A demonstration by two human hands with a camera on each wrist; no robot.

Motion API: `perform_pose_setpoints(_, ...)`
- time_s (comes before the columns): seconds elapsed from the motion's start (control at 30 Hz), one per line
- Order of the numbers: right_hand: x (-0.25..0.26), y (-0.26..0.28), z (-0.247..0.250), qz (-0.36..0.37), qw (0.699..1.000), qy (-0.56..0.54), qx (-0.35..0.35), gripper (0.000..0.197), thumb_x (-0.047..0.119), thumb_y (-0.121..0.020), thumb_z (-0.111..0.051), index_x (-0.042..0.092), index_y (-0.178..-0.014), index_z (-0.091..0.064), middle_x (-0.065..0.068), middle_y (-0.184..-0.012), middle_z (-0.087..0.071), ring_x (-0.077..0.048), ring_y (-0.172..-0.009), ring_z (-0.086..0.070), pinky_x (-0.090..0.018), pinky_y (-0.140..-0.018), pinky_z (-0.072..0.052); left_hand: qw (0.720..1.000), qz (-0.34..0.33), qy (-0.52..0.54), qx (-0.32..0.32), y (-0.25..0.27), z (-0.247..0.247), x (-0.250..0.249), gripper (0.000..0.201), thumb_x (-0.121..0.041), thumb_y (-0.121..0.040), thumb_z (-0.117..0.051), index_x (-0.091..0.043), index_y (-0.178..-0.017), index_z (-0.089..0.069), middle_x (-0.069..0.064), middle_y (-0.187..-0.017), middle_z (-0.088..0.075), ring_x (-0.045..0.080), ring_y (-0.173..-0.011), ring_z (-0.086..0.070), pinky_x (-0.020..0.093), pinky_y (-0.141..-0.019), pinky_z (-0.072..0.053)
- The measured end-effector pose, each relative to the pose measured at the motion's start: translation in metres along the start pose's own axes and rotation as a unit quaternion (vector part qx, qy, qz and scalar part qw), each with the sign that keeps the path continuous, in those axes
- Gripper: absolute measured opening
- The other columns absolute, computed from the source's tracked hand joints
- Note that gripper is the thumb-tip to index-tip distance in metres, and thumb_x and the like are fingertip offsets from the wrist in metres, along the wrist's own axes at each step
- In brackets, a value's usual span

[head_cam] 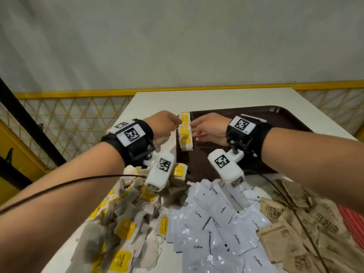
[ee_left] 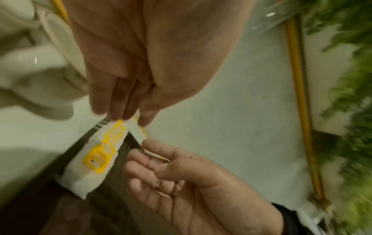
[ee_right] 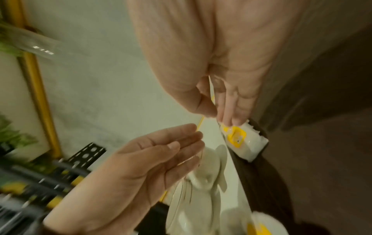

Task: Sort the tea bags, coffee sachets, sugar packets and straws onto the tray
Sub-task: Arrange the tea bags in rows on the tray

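Row of tea bags (head_cam: 184,133) stands on edge along the left rim of the brown tray (head_cam: 275,123), white paper with yellow tags up, packed face to face. My read on handling: very light, soft, limp paper with loose strings; the row only holds up because the bags lean on each other, so it should topple or fan out if squeezed unevenly. Best hold is flat fingers on both long sides, or a pinch at the ends of the row, not at tags or strings. Left hand (head_cam: 164,125) is at the row's left side, fingers straight and close together, tips touching the top edge; in the left wrist view the fingertips (ee_left: 120,111) sit right at the yellow tags, no curl round anything. Right hand (head_cam: 208,128) is just beside the row on the tray side, palm toward it, fingers extended and loosely spread, holding nothing; contact with the bags is unclear. Nearer the person on the white table (head_cam: 157,99): loose tea bag pile (head_cam: 122,223) left, coffee sachets (head_cam: 212,223) middle, brown sugar packets (head_cam: 305,223) right, red straws (head_cam: 354,223) at the far right edge. All still off the tray.
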State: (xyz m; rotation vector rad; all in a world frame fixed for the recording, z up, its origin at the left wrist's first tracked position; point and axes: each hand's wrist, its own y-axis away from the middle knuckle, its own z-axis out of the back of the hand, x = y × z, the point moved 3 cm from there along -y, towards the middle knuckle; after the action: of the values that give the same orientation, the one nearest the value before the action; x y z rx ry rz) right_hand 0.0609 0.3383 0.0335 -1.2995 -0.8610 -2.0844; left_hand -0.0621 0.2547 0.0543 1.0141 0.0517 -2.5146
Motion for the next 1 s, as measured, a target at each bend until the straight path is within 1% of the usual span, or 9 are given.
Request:
perform_pose_setpoints(0.07,-0.002,0.018,-0.010,-0.008,0.997,-0.030,0.064,0.024,-0.009,-0.090,-0.050,0.004,-0.106,-0.061,-0.013,-0.103,-0.062,-0.018,-0.088,-0.062,-0.024,-0.071,-0.053,0.997,0.005,0.016,0.074,0.025,0.007,0.008,0.025,-0.001,-0.095,-0.046,-0.008,-0.109,-0.066,0.011,-0.114,-0.066,0.020,-0.102,-0.064,0.036,-0.095,-0.052)
perform_pose_setpoints(0.17,0.000,0.046,-0.031,0.038,0.963,0.210,0.166,0.033,0.004,-0.089,-0.062,0.007,-0.122,-0.060,-0.007,-0.110,-0.065,-0.011,-0.086,-0.062,-0.022,-0.073,-0.055,0.986,0.029,-0.014,0.166,0.059,0.010,0.028,0.018,-0.003,-0.092,-0.055,-0.010,-0.104,-0.066,0.011,-0.107,-0.068,0.016,-0.088,-0.065,0.027,-0.084,-0.055)
perform_pose_setpoints(0.3,0.000,0.050,-0.058,0.111,0.885,0.434,0.130,0.052,0.029,-0.084,-0.071,0.013,-0.131,-0.053,0.004,-0.108,-0.062,-0.013,-0.095,-0.059,-0.017,-0.074,-0.047,0.965,0.017,-0.202,0.165,0.071,0.002,0.045,0.033,-0.015,-0.089,-0.062,-0.016,-0.122,-0.061,-0.010,-0.094,-0.065,0.010,-0.073,-0.066,0.014,-0.068,-0.050)
perform_pose_setpoints(0.4,0.002,0.049,-0.068,0.113,0.903,0.400,0.107,0.035,0.019,-0.084,-0.072,0.010,-0.116,-0.062,0.011,-0.077,-0.054,-0.012,-0.080,-0.055,-0.018,-0.067,-0.046,0.966,0.018,-0.199,0.167,0.070,-0.010,0.048,0.042,-0.015,-0.090,-0.060,-0.014,-0.132,-0.054,-0.002,-0.113,-0.063,0.011,-0.070,-0.066,0.019,-0.066,-0.054)
perform_pose_setpoints(0.47,0.004,0.049,-0.069,0.112,0.908,0.386,0.121,0.024,0.013,-0.084,-0.070,0.009,-0.108,-0.067,0.010,-0.071,-0.054,-0.010,-0.066,-0.055,-0.022,-0.068,-0.052,0.965,0.000,-0.221,0.143,0.067,-0.014,0.044,0.038,-0.019,-0.093,-0.056,-0.020,-0.131,-0.054,-0.005,-0.096,-0.066,0.004,-0.062,-0.057,0.020,-0.069,-0.051)
perform_pose_setpoints(0.6,0.008,0.057,-0.066,0.108,0.912,0.361,0.161,0.012,0.016,-0.088,-0.068,0.010,-0.098,-0.070,0.006,-0.073,-0.056,-0.010,-0.068,-0.058,-0.019,-0.064,-0.054,0.970,-0.006,-0.220,0.107,0.058,-0.015,0.038,0.020,-0.022,-0.091,-0.059,-0.017,-0.105,-0.072,-0.011,-0.061,-0.058,0.006,-0.054,-0.052,0.020,-0.061,-0.047)
perform_pose_setpoints(0.73,0.016,0.068,-0.047,0.129,0.932,0.312,0.129,0.007,0.021,-0.088,-0.067,0.016,-0.092,-0.069,0.005,-0.083,-0.063,-0.006,-0.070,-0.061,-0.021,-0.068,-0.056,0.989,-0.033,-0.137,0.040,0.057,-0.005,0.033,0.006,-0.015,-0.084,-0.070,-0.017,-0.087,-0.066,0.000,-0.071,-0.060,0.009,-0.053,-0.053,0.020,-0.048,-0.045)
perform_pose_setpoints(0.83,0.020,0.079,-0.028,0.138,0.962,0.208,0.106,0.002,0.016,-0.087,-0.068,0.017,-0.087,-0.069,0.003,-0.085,-0.065,-0.003,-0.071,-0.059,-0.019,-0.065,-0.054,0.999,-0.051,-0.010,0.009,0.061,0.008,0.025,0.026,-0.010,-0.080,-0.074,-0.019,-0.098,-0.058,0.000,-0.078,-0.058,0.015,-0.061,-0.054,0.025,-0.052,-0.047)
perform_pose_setpoints(1.0,0.024,0.105,-0.006,0.176,0.982,0.010,0.068,0.008,0.006,-0.088,-0.063,0.014,-0.087,-0.066,-0.004,-0.085,-0.066,-0.008,-0.075,-0.062,-0.023,-0.069,-0.056,0.979,-0.095,0.178,0.038,0.078,0.008,0.001,0.008,-0.004,-0.090,-0.059,-0.009,-0.092,-0.064,0.003,-0.075,-0.061,0.012,-0.064,-0.054,0.023,-0.058,-0.046)
